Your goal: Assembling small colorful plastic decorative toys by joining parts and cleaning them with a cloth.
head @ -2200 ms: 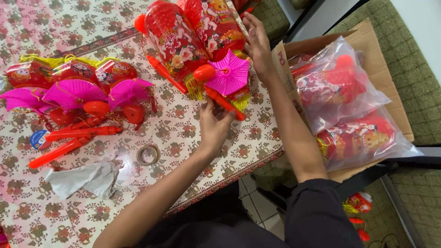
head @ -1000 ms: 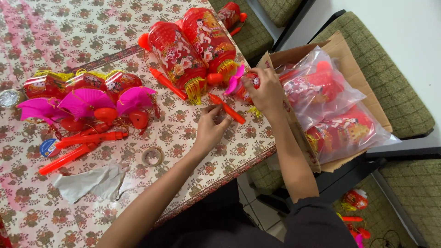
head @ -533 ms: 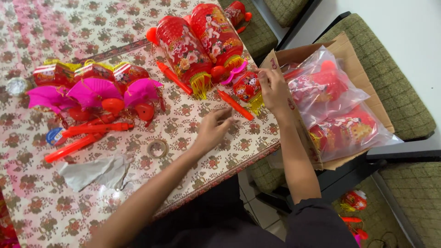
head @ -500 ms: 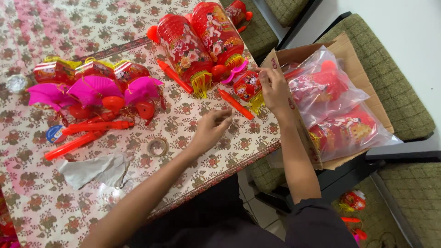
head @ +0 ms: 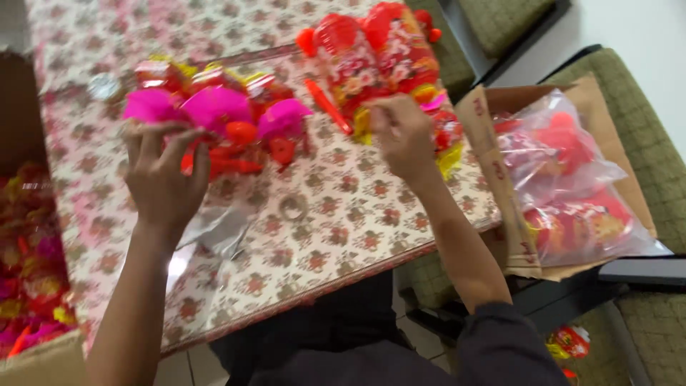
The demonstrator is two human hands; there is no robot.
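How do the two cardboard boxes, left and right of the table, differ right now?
The right box holds red items sealed in clear plastic bags; the left box holds loose, unbagged red, pink and yellow pieces. The right box shows almost whole beside the chair; the left box is cut off by the frame. Both are brown cardboard, open-topped.

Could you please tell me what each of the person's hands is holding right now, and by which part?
The right hand grips the red lanterns at their lower, tasselled end. The left hand is open with fingers spread, holding nothing.

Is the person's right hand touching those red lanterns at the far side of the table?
Touching. In the head view the right hand has its fingertips pressed into the lower end of the red lanterns, with no gap visible between them.
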